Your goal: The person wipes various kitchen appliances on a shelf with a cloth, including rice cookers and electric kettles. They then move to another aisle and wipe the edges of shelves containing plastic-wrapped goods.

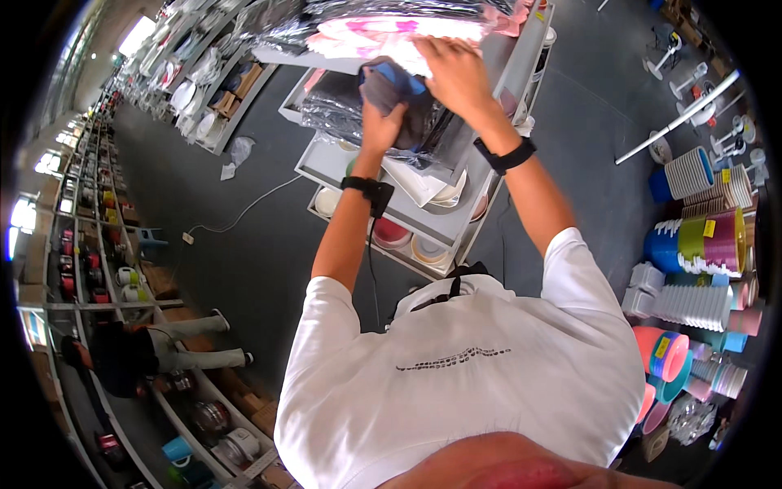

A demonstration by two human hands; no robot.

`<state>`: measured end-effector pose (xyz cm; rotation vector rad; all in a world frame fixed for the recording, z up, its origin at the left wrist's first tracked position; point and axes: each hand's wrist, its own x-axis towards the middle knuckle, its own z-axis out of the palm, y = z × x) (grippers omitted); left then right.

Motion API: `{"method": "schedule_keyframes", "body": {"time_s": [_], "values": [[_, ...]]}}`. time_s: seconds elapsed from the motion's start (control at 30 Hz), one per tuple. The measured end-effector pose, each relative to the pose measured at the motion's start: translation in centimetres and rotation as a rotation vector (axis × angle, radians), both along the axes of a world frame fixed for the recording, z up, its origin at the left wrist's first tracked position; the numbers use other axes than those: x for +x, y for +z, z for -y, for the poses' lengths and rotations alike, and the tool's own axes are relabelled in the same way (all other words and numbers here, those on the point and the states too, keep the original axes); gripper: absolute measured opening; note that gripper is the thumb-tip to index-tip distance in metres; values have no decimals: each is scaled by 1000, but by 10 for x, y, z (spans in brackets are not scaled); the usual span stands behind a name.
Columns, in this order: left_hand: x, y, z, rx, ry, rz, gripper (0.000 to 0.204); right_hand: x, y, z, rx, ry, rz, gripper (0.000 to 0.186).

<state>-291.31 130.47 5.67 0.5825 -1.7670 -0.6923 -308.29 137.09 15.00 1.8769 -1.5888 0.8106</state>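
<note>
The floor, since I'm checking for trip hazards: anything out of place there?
Yes: left of the rack, a crumpled plastic bag lies loose and a white cable trails across the floor; feet might catch.

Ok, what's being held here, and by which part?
The left hand grips bunched gray-blue cloth by its left side; whether the right hand grips the pink cloth can't be told.
</note>
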Motion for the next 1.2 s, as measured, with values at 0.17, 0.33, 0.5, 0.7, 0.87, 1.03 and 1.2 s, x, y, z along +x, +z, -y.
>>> {"method": "schedule_keyframes", "body": {"time_s": [0.17, 0.33, 0.5, 0.7, 0.87, 1.03, 1.2], "values": [[9, -10, 32, 153, -22, -57, 51, -18, -28, -12, -158, 147, 313, 51], [-3, -15, 31, 604, 15, -424, 35, -25, -77, -57, -136, 154, 660, 54], [-46, -24, 11, 520, 24, -579, 37, -7, -113, -69, 123, 122, 859, 59], [-22, 9, 8, 500, -36, -364, 44, 32, -133, -50, 302, 28, 869, 61], [30, 6, 70, 508, -42, -379, 53, 63, -214, -36, 144, -274, 701, 56], [81, 1, 149, 468, -39, -356, 47, 71, -255, -65, 252, -783, 487, 66], [79, -27, 153, 146, 40, -210, 49, 88, -276, -77, 477, -696, 850, 56]]}}
